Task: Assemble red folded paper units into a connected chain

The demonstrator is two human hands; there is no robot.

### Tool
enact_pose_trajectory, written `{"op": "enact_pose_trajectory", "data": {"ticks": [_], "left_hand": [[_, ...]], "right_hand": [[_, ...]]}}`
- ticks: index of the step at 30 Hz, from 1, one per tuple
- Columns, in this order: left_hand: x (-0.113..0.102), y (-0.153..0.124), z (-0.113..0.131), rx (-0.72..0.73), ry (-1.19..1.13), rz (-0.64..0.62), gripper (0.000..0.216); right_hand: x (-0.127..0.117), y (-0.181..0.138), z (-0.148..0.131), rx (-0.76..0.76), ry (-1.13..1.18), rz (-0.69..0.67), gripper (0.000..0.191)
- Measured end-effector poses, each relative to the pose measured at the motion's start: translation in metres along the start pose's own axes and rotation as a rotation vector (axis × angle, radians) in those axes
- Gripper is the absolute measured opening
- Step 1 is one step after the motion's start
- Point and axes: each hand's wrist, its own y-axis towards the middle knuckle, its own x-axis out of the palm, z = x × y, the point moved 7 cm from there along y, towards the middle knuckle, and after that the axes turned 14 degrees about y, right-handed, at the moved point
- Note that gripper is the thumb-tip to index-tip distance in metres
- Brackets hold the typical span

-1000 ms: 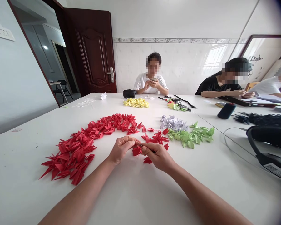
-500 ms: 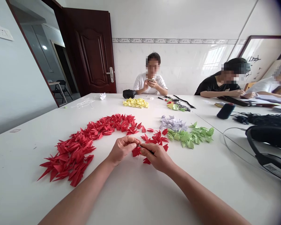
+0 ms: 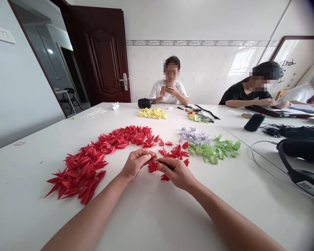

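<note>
One dark tool stays gripped in my right hand, its tip near my left hand, which pinches something small, not clear to me. Red folded papers lie unchanged on the white table, before a tiled wall.

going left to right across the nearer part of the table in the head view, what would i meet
By their middles: curved pile of red folded paper, bare left hand, bare right hand, pile of pale green folded paper, black padded headset.
</note>
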Motion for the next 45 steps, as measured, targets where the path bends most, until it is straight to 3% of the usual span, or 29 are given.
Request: {"op": "enact_pose_trajectory", "data": {"ticks": [24, 31, 39, 42, 45], "left_hand": [[0.001, 0.001, -0.006, -0.083, 0.191, 0.043, 0.025], [0.006, 0.002, -0.005, -0.078, 0.14, -0.017, 0.022], [-0.011, 0.005, -0.006, -0.105, 0.275, 0.103, 0.024], [-0.014, 0.004, 0.002, -0.101, 0.431, -0.002, 0.021], [-0.001, -0.007, 0.002, -0.212, 0.53, -0.295, 0.018]], "right_hand": [[0.0, 0.0, 0.007, 0.054, -0.025, 0.058, 0.032], [0.0, 0.001, 0.01, 0.078, -0.016, 0.049, 0.033], [-0.008, 0.001, 0.009, 0.062, -0.085, 0.076, 0.032], [-0.01, 0.001, 0.006, 0.038, -0.148, 0.017, 0.03], [-0.015, 0.002, 0.006, 0.028, -0.195, 0.039, 0.032]]}}
